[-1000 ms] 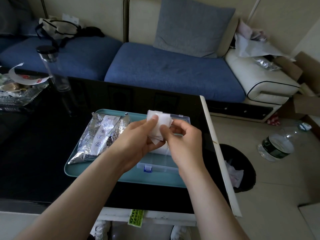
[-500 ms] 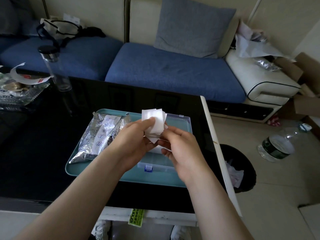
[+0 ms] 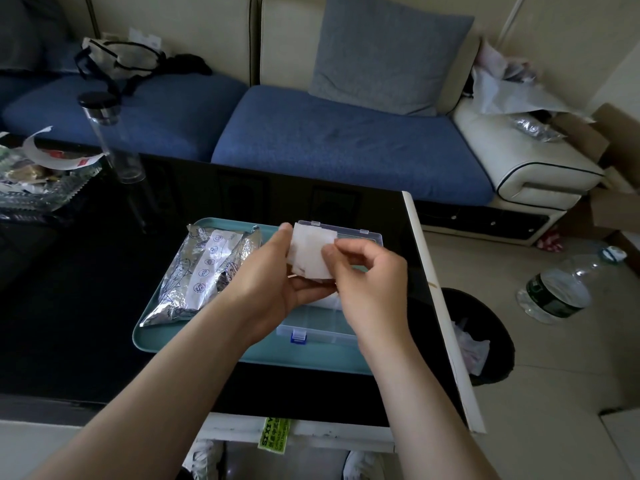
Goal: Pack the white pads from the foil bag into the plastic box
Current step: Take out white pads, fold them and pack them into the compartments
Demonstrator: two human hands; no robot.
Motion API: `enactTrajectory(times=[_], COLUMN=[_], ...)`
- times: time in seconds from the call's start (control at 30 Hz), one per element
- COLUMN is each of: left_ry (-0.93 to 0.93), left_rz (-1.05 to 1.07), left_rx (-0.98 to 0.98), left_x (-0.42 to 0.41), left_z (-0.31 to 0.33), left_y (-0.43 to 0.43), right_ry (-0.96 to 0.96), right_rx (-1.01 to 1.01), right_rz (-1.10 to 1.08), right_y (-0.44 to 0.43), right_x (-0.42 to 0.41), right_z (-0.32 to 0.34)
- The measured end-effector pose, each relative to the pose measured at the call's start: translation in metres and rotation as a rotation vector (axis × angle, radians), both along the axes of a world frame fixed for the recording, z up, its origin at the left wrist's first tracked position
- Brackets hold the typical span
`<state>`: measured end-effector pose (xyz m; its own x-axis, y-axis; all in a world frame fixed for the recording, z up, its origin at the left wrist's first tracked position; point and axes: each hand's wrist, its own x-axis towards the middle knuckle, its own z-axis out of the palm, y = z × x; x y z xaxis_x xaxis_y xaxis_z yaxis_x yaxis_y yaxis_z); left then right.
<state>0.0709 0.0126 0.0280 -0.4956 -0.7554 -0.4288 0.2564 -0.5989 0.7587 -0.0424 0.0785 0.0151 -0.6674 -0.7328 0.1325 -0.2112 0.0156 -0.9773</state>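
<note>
Stack of white pads (image 3: 310, 252) held in both hands above the plastic box (image 3: 325, 332).
Left hand (image 3: 273, 282) grips the stack from below, thumb up along its left edge; right hand (image 3: 367, 271) pinches its right edge between thumb and forefinger. Box lies open on a teal tray (image 3: 166, 341); foil bag (image 3: 204, 271) just beside it, left half of tray. Tray on dark surface (image 3: 69, 306).

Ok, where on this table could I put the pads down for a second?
The widest bare patch is the black table left of the teal tray, nearer than the clear bottle and wrappers. A narrower strip runs beyond the tray. The tray is crowded: foil bag left, plastic box right, left hand and right hand holding the white pads above.
</note>
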Motion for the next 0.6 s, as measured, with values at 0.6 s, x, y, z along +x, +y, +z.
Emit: enactTrajectory(times=[0.6], left_ry=[-0.12], left_rz=[-0.041], left_rx=[-0.062], left_x=[0.002], left_z=[0.001], left_y=[0.004], right_ry=[0.649], right_rx=[0.064], right_rz=[0.235], right_y=[0.006], right_x=[-0.003], right_z=[-0.009])
